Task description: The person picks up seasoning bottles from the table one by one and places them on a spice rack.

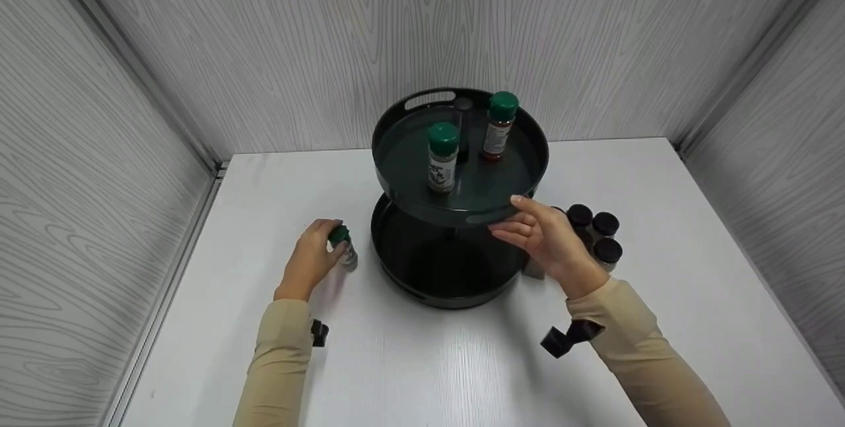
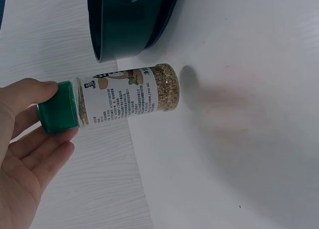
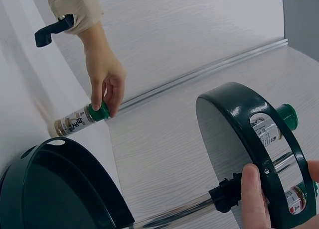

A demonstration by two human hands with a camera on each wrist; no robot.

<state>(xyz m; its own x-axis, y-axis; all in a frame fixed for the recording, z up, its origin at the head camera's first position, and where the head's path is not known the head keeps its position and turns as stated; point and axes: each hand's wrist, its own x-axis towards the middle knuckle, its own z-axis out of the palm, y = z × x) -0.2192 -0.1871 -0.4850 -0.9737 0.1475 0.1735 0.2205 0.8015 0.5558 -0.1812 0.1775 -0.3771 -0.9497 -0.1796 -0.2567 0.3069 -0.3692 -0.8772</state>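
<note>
My left hand point(image 1: 310, 255) pinches the green cap of a spice jar point(image 2: 122, 95), left of a dark green two-tier round rack. The jar has a printed label and coarse tan contents, and its base hangs close over the white table. At the front of the rack's upper tray point(image 1: 409, 206), my right hand point(image 1: 551, 239) grips the rim, thumb over the edge and fingers below. On that tray stand two green-capped jars, one with pale contents point(image 1: 442, 166) and one with red contents point(image 1: 496, 136). The lower tray point(image 1: 436, 268) sits beneath, partly hidden by the upper one.
Several black-capped jars point(image 1: 607, 250) stand in a cluster on the table, right of the rack and partly behind my right hand. A wood-grain panel point(image 1: 297, 51) rises behind the table point(image 1: 409, 367), with more panels at both sides.
</note>
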